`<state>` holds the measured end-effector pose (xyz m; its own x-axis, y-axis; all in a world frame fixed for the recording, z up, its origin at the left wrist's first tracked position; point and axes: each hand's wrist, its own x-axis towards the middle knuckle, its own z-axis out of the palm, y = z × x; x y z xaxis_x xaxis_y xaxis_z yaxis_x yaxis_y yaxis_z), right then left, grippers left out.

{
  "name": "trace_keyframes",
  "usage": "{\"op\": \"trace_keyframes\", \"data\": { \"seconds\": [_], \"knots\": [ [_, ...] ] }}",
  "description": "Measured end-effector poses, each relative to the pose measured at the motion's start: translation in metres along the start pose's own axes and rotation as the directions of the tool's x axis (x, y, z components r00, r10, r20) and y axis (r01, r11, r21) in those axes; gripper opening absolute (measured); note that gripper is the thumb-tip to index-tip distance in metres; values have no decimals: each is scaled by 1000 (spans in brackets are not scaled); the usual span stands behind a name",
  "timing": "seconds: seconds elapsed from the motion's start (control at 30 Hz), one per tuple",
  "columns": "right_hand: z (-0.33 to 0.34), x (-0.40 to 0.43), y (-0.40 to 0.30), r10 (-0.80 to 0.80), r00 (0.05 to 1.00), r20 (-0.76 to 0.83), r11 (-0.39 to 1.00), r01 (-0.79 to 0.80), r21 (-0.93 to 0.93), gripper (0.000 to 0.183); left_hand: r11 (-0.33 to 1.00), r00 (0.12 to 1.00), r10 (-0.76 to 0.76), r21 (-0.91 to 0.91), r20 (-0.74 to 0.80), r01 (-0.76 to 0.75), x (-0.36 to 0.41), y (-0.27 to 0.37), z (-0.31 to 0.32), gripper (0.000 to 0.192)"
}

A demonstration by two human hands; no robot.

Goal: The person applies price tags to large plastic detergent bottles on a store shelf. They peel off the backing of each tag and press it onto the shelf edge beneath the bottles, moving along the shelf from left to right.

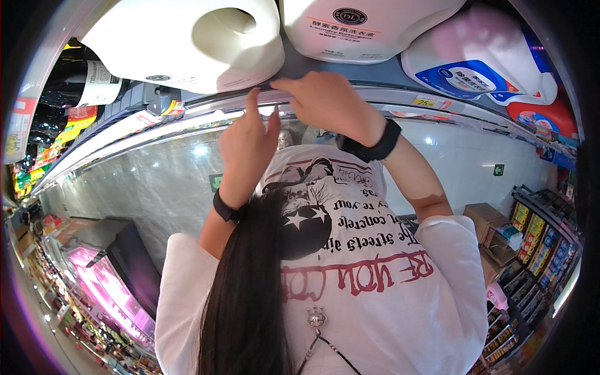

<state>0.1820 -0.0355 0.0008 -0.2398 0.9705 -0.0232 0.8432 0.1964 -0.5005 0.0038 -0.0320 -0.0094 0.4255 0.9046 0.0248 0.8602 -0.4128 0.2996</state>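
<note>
My left hand (248,143) is raised at the front edge of a grey shelf (323,70). Its index finger points up to the shelf's price rail (375,96), thumb apart, and I see nothing in its grip. From the right, my right hand (326,98) reaches over the same edge, index fingertip at the dark lip close to the left one. I cannot tell whether the fingertips press on it. Right behind them stand a white handled jug (154,42) and a white laundry detergent bottle (347,40). Both wrists carry black bands.
A white detergent bottle with a blue label (468,77) and a red bottle (546,115) stand on the right. Dark bottles (61,79) line the left. Below is a shiny tiled floor (140,183); a pink-lit display case (108,281) and a goods rack (539,239) stand behind.
</note>
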Motion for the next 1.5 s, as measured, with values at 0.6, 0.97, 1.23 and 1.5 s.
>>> {"op": "trace_keyframes", "data": {
  "seconds": [0.6,0.97,1.23,1.5],
  "knots": [
    [-12,5,4,-121,993,2,983,121,-141,18,999,1000,28,-25,9,-28,10,-7,13,52],
    [-12,-1,15,15,997,77,995,-8,-100,26,966,986,144,-226,81,-123,17,-16,18,47],
    [-30,-37,37,178,983,36,979,-173,-106,27,944,969,236,-256,78,-210,23,19,33,44],
    [-24,-24,32,190,982,7,981,-190,-45,25,961,979,149,-254,140,-110,16,3,20,49]
  ]
}}
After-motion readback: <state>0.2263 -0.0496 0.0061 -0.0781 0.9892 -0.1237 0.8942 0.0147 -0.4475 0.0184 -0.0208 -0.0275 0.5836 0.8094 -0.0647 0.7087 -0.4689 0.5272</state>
